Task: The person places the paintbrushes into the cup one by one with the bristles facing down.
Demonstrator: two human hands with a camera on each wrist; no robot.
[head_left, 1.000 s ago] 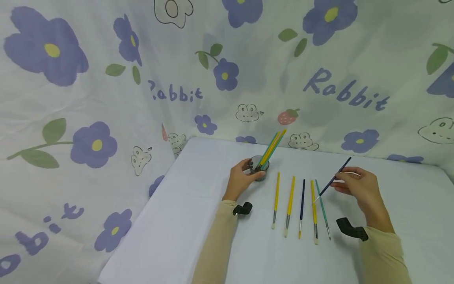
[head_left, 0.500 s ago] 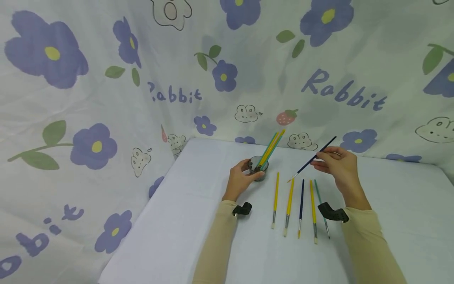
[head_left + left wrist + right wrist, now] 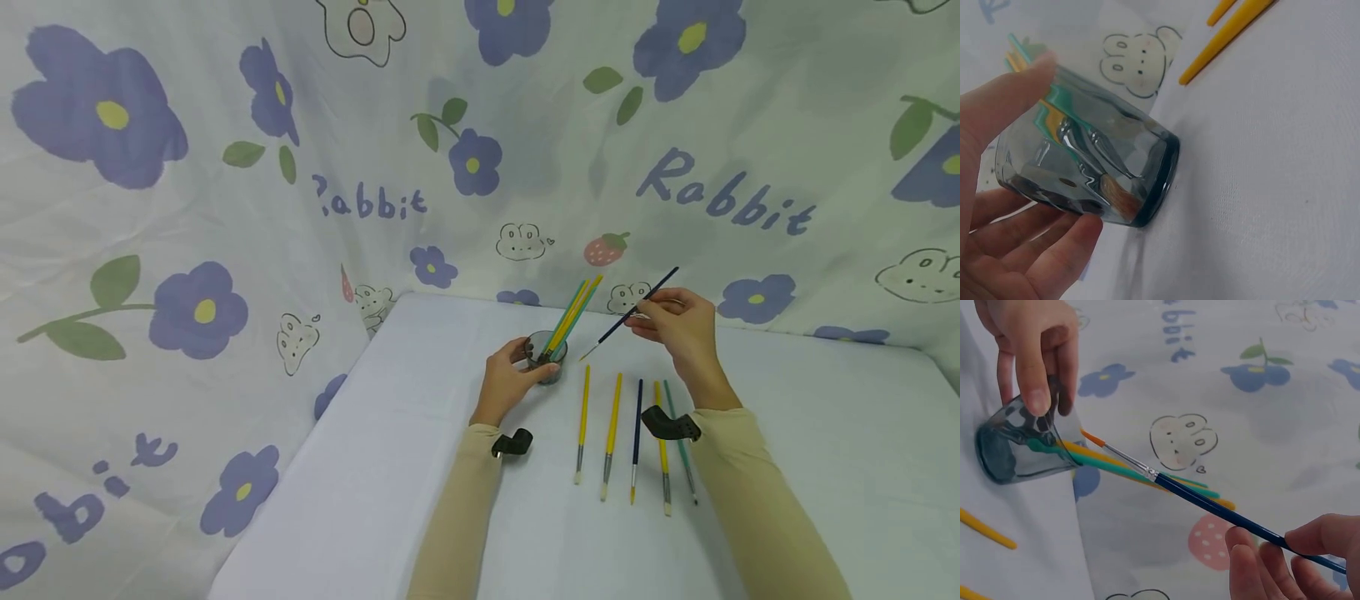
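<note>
My left hand (image 3: 510, 382) grips a tinted glass cup (image 3: 1085, 150) standing on the white table. Several yellow and green paintbrushes (image 3: 574, 317) lean to the right in it, bristles down, as the left wrist view shows through the glass. Between thumb and fingers, my right hand (image 3: 678, 329) pinches a dark blue paintbrush (image 3: 1210, 505) by its handle. Its orange bristle tip points down and left, close to the cup's rim. In the right wrist view this brush overlaps the handles of the ones in the cup.
Several brushes lie in a row on the table (image 3: 337, 500), bristles toward me: yellow brushes (image 3: 583, 417), a dark blue one (image 3: 637, 433) and a green one (image 3: 681, 442). My right forearm passes over the row's right end. A flowered curtain (image 3: 525, 108) hangs behind and left.
My right hand has moved left and farther from me with the blue paintbrush, from above the row's right end to near the cup. The left hand and cup have stayed put.
</note>
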